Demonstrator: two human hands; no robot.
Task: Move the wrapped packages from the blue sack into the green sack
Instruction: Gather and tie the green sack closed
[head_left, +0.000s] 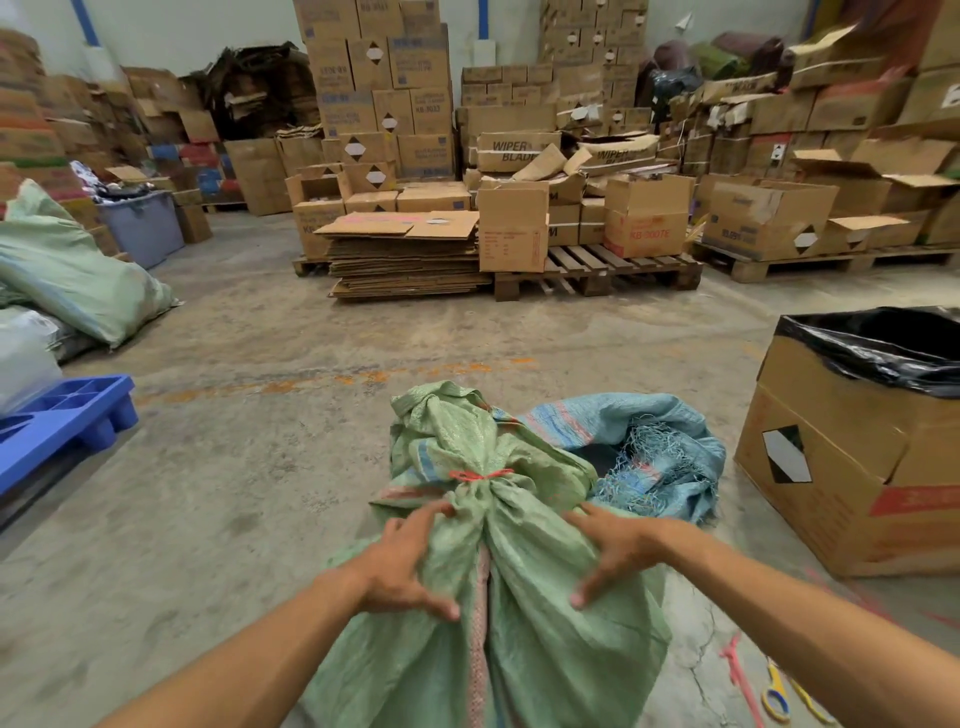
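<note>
Both forearms reach forward and down to the green sack (519, 597), which stands on the concrete floor (234, 467) with its neck tied by a red string (480, 475). The left hand (402, 564) and right hand (615, 553) press on its bulging sides just below the knot, fingers spread and bent into the cloth. The blue sack (644, 452) lies slumped and open just behind on the right, partly hidden by the green one; no packages show, and the green sack's base is cut off.
</note>
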